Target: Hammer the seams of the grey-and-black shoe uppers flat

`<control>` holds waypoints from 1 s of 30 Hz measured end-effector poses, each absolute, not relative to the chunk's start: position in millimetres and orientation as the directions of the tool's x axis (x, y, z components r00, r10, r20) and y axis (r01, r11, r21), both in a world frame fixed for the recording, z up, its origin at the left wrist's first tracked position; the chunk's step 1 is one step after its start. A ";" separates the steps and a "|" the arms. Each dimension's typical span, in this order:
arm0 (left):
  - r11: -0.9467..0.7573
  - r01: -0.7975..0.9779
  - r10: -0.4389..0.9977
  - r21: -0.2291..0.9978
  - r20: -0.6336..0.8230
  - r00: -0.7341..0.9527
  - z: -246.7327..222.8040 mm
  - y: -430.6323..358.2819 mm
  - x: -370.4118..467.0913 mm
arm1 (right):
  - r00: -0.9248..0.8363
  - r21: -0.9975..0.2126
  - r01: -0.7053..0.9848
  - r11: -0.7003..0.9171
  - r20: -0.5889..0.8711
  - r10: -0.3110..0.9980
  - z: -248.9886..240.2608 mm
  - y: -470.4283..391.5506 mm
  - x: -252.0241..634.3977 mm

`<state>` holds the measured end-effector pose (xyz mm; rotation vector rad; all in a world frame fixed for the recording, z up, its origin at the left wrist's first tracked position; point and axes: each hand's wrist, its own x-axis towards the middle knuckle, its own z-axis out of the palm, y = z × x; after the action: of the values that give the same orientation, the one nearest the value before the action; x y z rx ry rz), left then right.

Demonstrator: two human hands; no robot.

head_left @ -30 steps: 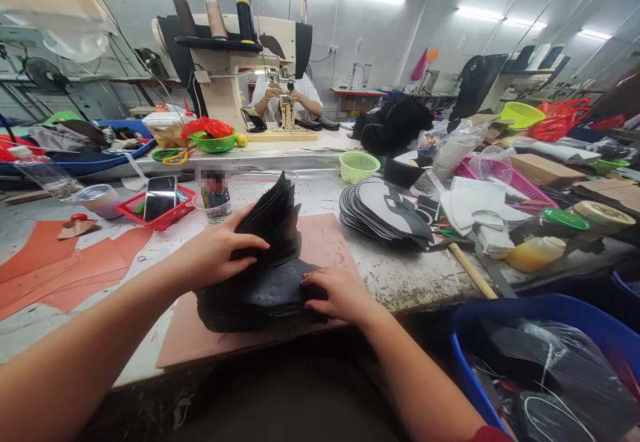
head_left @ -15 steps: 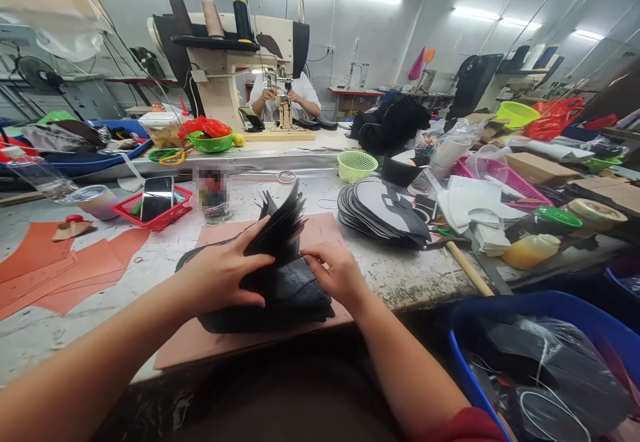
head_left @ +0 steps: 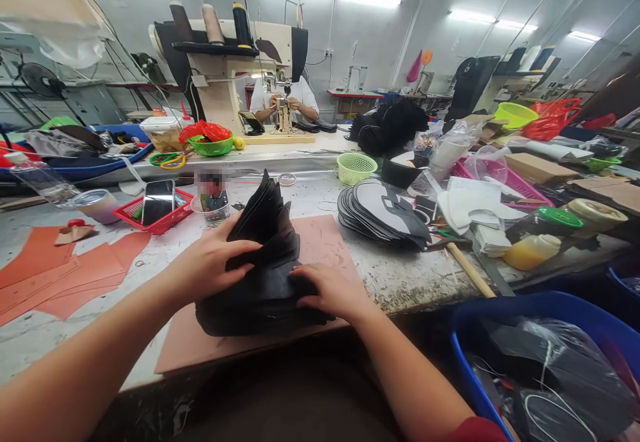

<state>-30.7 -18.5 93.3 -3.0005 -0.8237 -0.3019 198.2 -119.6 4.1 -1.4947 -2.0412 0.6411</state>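
A thick stack of thin black pieces, leather-like in look (head_left: 250,309), lies on a pinkish board (head_left: 325,242) at the table's front edge. The upper pieces (head_left: 265,215) are folded up and fanned on the far left side. My left hand (head_left: 215,262) is closed around these raised pieces, with some of its fingers hidden behind them. On the right side of the stack, my right hand (head_left: 333,289) has its fingers on top and thumb lower, gripping the edge of the pieces. How many pieces it holds is hidden.
Grey-and-black cut pieces (head_left: 375,212) are stacked right of the board, near a wooden-handled tool (head_left: 470,269). Orange pieces (head_left: 90,265) and a red basket (head_left: 160,222) lie left. A blue tub (head_left: 460,342) stands lower right. Behind a sewing machine (head_left: 220,75), another person works.
The raised pieces have shifted slightly left and spread apart. My left hand has moved a little left, and my right hand has come down onto the stack's right side.
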 end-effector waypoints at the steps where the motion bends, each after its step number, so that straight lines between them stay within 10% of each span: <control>1: -0.861 0.508 0.505 0.038 0.187 0.842 93.6 -19.3 -30.7 | -0.255 -0.641 0.717 0.274 0.124 0.959 2.7 -119.8 197.8; 16: -0.915 0.402 0.395 0.019 0.242 0.886 90.1 -27.7 -25.6 | -0.118 -0.325 0.790 0.520 0.752 0.649 32.5 -88.9 188.2; 26: -0.881 0.465 0.471 0.085 0.225 0.853 90.3 -21.5 -27.3 | 0.130 -0.405 0.828 0.388 0.811 0.570 28.0 -103.1 185.8; 30: -0.864 0.490 0.504 0.119 0.218 0.836 89.2 -19.4 -27.7 | -0.139 -0.504 0.732 0.459 0.549 0.824 6.7 -119.3 198.9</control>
<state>-27.7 -19.4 89.2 -3.0657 -0.8311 -0.3892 198.9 -119.3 6.7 -1.3058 -1.8997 0.1437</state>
